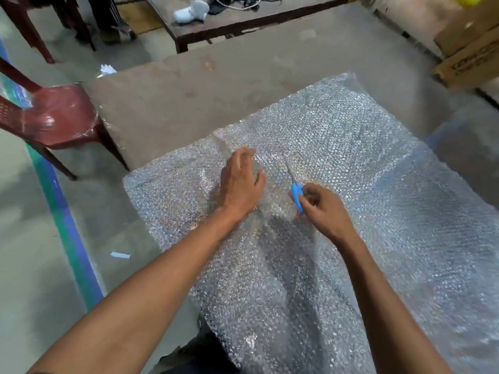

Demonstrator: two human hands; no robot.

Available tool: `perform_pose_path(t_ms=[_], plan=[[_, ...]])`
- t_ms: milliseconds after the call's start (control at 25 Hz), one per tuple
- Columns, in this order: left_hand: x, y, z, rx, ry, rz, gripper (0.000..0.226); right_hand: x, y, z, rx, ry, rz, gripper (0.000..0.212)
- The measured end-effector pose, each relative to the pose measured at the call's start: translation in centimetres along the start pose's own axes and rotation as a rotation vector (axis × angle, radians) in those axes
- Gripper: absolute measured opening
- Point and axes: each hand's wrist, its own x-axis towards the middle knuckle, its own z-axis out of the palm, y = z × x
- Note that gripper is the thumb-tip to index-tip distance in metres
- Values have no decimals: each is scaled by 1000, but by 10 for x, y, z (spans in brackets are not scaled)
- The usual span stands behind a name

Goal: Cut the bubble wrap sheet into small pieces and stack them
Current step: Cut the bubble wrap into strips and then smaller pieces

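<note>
Nearest to you, your two bare forearms reach forward from the bottom of the view, over the near end of the bubble wrap sheet (337, 163), which drapes off the table edge toward your lap. The sheet is by far the largest thing here: it covers the near right part of the brown table (172, 98) and runs away from you toward the far right, its long axis slanting from lower left to upper right. No small cut pieces or stack can be seen, so the cutting looks to be near its start.

Your left hand (240, 182) lies flat on the sheet with fingers straight and spread, pressing it down. Just to its right, your right hand (324, 209) has its fingers curled round the blue handles of a pair of scissors (294, 188). The blades point away from you and slightly left, lying along the sheet between your two hands. The blades are thin and blurred, so you cannot tell how far apart they stand.

The relation that matters: the uncut material lies straight ahead of the blade tips, and your left hand holds the sheet taut just beside that line.

A red plastic chair (59, 114) stands to the left of the table.
</note>
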Motion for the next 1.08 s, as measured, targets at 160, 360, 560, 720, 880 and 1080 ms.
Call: perform_pose_path(t_ms=[160,360,560,720,880,1080], plan=[[-16,18,43,211,-321,159,74,-66,63,-3,-395,518,-100,27],[-18,63,87,451,-523,338,82,-89,114,5,-503,489,47,32],[-10,79,116,598,-504,317,92,-83,127,-11,-315,411,159,35],[-6,87,117,575,-456,346,88,-69,136,-35,-232,357,165,43],[-3,106,135,414,-360,427,75,-102,161,-62,-305,568,227,41],[26,149,180,364,-545,571,71,-181,225,-110,-452,705,711,56]])
